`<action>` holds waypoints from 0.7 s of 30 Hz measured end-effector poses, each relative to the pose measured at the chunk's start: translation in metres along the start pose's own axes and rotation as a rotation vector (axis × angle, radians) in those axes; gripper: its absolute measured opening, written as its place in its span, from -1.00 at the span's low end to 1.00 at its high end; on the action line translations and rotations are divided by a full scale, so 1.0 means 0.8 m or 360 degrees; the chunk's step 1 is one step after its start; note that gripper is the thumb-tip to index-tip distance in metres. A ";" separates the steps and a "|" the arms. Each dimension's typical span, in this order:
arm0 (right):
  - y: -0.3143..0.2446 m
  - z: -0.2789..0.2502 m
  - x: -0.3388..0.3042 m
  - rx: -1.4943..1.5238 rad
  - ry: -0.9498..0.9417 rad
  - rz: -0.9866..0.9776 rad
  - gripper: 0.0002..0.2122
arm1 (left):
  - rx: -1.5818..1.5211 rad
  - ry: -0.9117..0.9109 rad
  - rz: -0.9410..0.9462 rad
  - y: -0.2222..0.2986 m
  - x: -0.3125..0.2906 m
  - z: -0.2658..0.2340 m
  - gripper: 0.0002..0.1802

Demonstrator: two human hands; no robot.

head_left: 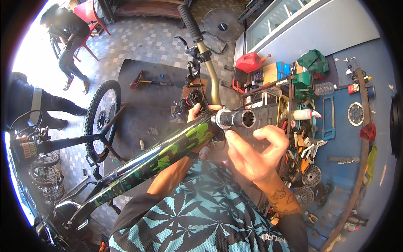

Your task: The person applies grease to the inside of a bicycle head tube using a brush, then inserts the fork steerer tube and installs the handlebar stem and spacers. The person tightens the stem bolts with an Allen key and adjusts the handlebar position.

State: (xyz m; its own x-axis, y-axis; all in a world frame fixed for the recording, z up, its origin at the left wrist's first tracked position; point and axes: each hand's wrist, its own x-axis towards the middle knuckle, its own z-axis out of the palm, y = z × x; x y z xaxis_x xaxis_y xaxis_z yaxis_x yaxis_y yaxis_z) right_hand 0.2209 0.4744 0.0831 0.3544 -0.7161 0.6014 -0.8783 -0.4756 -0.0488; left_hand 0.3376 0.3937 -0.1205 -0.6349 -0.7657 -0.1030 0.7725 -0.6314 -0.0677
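Dark mat [142,103] below, bike frame [157,157] slanting above its near edge.
Silver ring [221,119] looks seated, dark tube [240,119] open-ended; your right hand [256,159] spreads empty beside them; your left hand [194,113] is too hidden to judge.

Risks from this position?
Right hand is open close to the dark tube; a finger might get pinched if the tube shifts. Gold handlebar sits near the green-and-black frame and could scratch it. Loose tool on the dark mat may trip someone.
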 end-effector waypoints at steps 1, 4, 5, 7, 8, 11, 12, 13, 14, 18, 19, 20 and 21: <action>0.001 0.001 0.005 0.0000 -0.0089 -0.0033 -0.59 | -0.0039 -0.0042 -0.0026 0.000 0.000 0.001 -0.23; 0.008 0.009 0.019 0.0071 0.0017 -0.0061 -0.59 | 0.0042 0.0017 0.0000 -0.001 0.000 0.005 -0.25; 0.010 0.012 0.020 0.0075 0.0039 -0.0038 -0.56 | 0.0018 -0.0010 -0.0020 -0.002 0.000 0.006 -0.25; 0.011 0.018 0.011 0.0041 0.0037 -0.0003 -0.55 | 0.0065 0.0018 -0.0013 -0.002 -0.003 0.007 -0.25; 0.011 0.018 0.001 0.0017 0.0051 0.0042 -0.54 | 0.0188 0.0189 -0.0004 0.000 -0.003 0.008 -0.24; 0.012 0.018 -0.060 0.0474 0.0215 0.0354 -0.82 | 0.0500 0.0148 0.0081 -0.003 -0.004 0.005 -0.38; 0.017 0.010 -0.092 0.0410 0.0280 0.0366 -0.72 | 0.0475 0.0043 0.0038 -0.001 -0.001 0.002 -0.46; 0.022 0.014 -0.125 0.0445 0.0298 0.0548 -0.69 | 0.0290 -0.0086 -0.0042 0.001 0.004 0.000 -0.55; 0.024 0.011 -0.163 0.0541 0.0278 0.0856 -0.71 | 0.0217 -0.0189 -0.0115 0.002 0.007 -0.004 -0.63; 0.041 -0.001 -0.339 0.0054 0.0737 0.1978 -0.90 | 0.0572 -0.0091 0.0088 0.015 0.012 -0.017 -0.57; 0.039 -0.002 -0.387 -0.0159 0.0760 0.2076 -0.89 | 0.0651 0.0031 0.0156 0.025 0.007 -0.022 -0.56; 0.047 -0.015 -0.438 -0.0301 0.0707 0.2257 -0.85 | 0.0731 0.0059 0.0159 0.027 0.008 -0.023 -0.55; 0.051 -0.029 -0.489 -0.0367 0.0475 0.2412 -0.83 | 0.0802 0.0190 0.0232 0.033 0.004 -0.025 -0.55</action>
State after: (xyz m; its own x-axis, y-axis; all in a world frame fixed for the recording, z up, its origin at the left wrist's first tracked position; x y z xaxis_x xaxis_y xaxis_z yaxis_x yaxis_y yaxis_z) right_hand 0.0388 0.7470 -0.1361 -0.9237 -0.3001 0.2381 -0.3820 0.6749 -0.6313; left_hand 0.3562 0.3771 -0.1421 -0.4928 -0.8492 -0.1896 0.7320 -0.5224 0.4374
